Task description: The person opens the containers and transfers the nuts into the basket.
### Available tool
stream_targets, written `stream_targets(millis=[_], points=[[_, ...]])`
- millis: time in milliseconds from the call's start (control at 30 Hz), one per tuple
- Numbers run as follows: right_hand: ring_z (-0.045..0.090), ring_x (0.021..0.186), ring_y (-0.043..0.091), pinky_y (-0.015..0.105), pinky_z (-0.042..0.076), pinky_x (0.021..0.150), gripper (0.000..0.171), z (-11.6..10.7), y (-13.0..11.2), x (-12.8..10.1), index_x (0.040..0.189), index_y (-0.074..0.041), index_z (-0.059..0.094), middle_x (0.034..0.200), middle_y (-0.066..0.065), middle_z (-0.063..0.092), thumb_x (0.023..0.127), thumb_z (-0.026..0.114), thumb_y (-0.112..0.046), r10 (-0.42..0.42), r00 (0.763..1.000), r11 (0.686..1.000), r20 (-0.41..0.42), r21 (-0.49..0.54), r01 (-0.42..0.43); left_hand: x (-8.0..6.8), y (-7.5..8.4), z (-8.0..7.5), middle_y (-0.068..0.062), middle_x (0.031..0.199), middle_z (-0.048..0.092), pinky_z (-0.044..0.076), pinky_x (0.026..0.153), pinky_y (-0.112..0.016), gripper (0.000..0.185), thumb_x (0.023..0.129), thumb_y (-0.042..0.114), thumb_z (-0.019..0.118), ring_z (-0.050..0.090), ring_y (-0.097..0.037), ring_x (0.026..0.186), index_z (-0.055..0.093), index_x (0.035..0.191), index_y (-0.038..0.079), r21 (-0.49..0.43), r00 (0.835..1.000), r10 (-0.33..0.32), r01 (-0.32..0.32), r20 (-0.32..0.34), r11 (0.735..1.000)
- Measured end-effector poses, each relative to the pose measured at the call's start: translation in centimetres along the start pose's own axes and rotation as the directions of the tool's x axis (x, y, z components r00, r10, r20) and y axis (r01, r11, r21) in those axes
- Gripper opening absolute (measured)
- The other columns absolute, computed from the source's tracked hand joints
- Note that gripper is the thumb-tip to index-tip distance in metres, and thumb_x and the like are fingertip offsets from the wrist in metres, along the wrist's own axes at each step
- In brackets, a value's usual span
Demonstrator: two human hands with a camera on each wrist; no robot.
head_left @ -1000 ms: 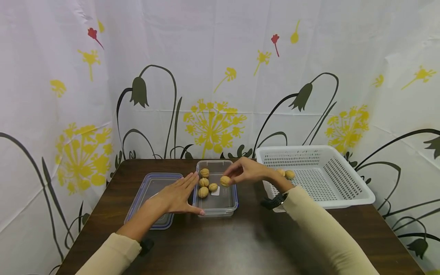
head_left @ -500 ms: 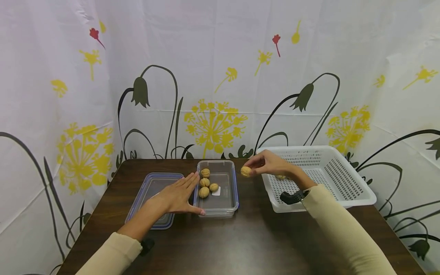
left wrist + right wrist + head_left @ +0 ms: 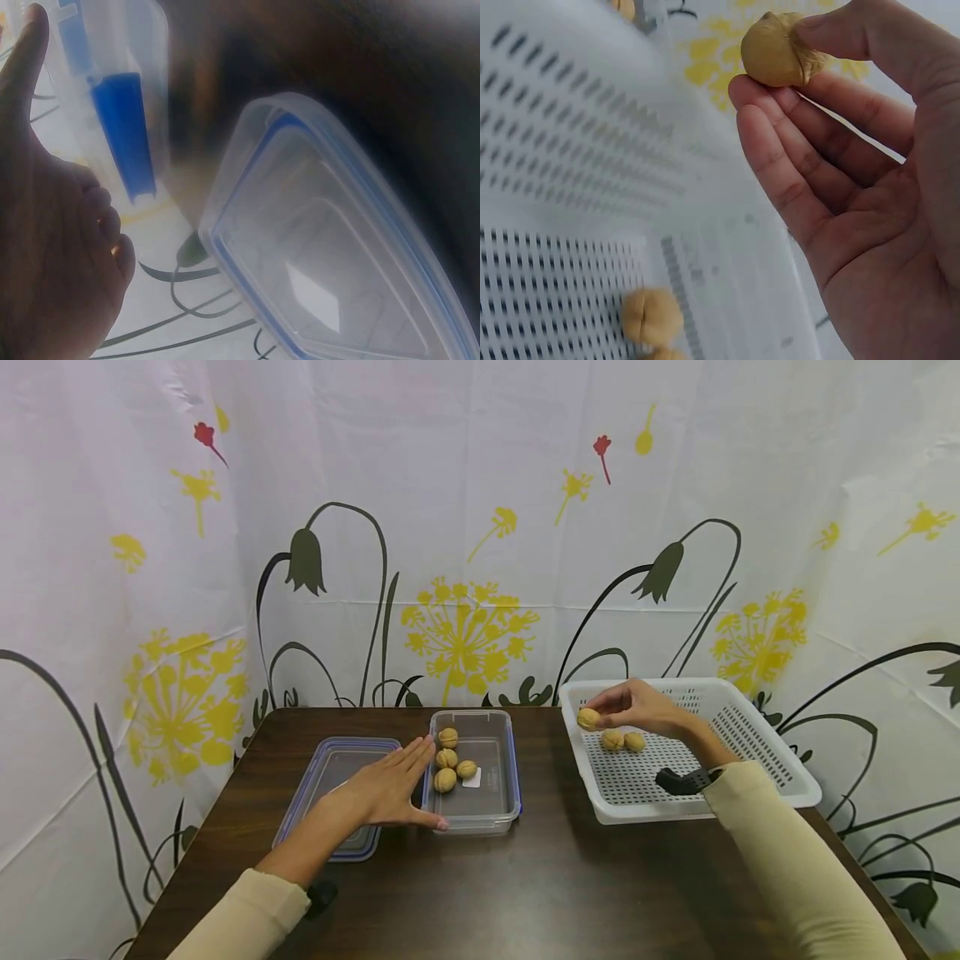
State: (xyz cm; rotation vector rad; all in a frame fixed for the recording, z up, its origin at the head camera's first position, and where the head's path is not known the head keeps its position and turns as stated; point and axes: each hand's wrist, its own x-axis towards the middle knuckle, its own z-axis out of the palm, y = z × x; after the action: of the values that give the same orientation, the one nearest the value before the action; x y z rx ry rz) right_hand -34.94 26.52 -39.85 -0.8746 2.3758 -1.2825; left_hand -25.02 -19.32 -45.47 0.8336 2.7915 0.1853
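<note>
The walnut, pinched by the fingers of the right hand, had travelled from over the clear container to ten o'clock of the basket, apparently a transfer nearing two walnuts there; the left hand, fingers straight, held nothing at the container's nine o'clock.

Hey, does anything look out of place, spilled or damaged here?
No, nothing stands out. Four walnuts sit in the clear container, two more in the white basket, and the right hand pinches another walnut. The lid lies flat on the table, partly hidden by the left hand. I see no spill or damage.
</note>
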Motion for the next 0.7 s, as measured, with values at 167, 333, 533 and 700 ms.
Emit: stream_targets(millis=[167,333,533,700], points=[[0.074,0.100,0.017,0.026,0.058,0.091,0.034,-1.2,1.9,-1.0,0.123,0.003,0.075,0.114,0.013,0.078,0.094,0.079,-0.014,0.078,0.997,0.997,0.008,0.006,-0.078,0.0,0.0,0.1,-0.018,0.177,0.007,0.018,0.130,-0.057,0.133,0.082,0.090,0.059,0.008,-0.034,0.164,0.013,0.169,0.000,0.002,1.000,-0.005,0.005,0.000,1.000],[0.074,0.105,0.023,0.024,0.057,0.093,0.036,-2.2,3.4,-1.8,0.125,0.008,0.072,0.117,0.019,0.077,0.095,0.078,-0.011,0.156,0.987,0.988,0.032,-0.003,-0.156,0.0,-0.1,0.2,-0.018,0.177,0.007,0.020,0.130,-0.057,0.132,0.083,0.088,0.061,0.009,-0.035,0.164,0.014,0.169,0.000,-0.004,1.000,0.001,-0.001,-0.015,1.000],[0.073,0.104,0.025,0.026,0.059,0.089,0.038,-2.7,4.4,-2.4,0.123,0.008,0.074,0.115,0.020,0.077,0.090,0.082,-0.008,0.258,0.963,0.966,0.075,-0.054,-0.254,0.0,0.0,0.0,-0.019,0.177,0.006,0.018,0.130,-0.057,0.133,0.082,0.089,0.059,0.008,-0.035,0.164,0.012,0.169,0.000,-0.005,1.000,-0.004,0.004,0.002,1.000],[0.070,0.096,0.019,0.027,0.059,0.085,0.035,-2.5,5.0,-2.6,0.119,0.006,0.075,0.106,0.013,0.079,0.088,0.085,-0.006,0.326,0.939,0.941,0.109,-0.126,-0.313,0.1,-0.1,0.2,-0.017,0.178,0.005,0.019,0.131,-0.056,0.133,0.082,0.090,0.060,0.008,-0.034,0.164,0.012,0.169,0.001,0.003,1.000,-0.009,0.009,0.000,1.000]])
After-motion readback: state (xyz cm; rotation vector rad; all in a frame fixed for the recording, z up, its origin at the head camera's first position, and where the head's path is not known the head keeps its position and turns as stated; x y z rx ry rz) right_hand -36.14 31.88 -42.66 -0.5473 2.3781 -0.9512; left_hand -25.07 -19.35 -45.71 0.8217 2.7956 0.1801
